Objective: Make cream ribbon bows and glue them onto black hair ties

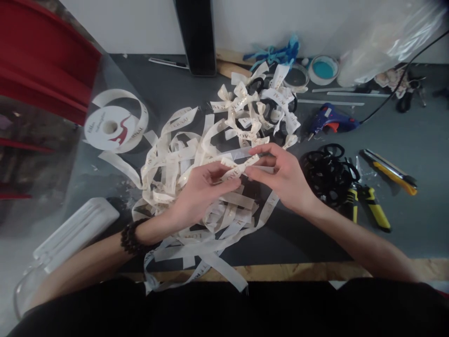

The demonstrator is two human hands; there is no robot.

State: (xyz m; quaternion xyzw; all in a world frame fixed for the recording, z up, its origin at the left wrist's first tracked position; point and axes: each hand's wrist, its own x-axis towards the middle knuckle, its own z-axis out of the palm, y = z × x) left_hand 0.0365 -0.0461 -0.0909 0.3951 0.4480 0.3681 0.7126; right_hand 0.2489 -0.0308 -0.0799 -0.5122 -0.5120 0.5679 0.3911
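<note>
A worker's left hand (205, 185) and right hand (286, 175) pinch a short cream ribbon (232, 174) printed "LOVE" above a tangle of loose lettered ribbon (171, 166) on a dark tabletop (301, 245). Ribbon bows (242, 99) lie heaped just beyond, a white spool (100, 128) sits to the left, and a blue glue gun (331, 119), black loops (326, 175), yellow-handled pliers (377, 210) and a yellow cutter (393, 175) line the right

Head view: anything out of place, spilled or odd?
The loose ribbon looks untidy: it lies in a tangled heap, and one strip runs over the wooden front edge, where it might snag. No clear spill stands out.
</note>
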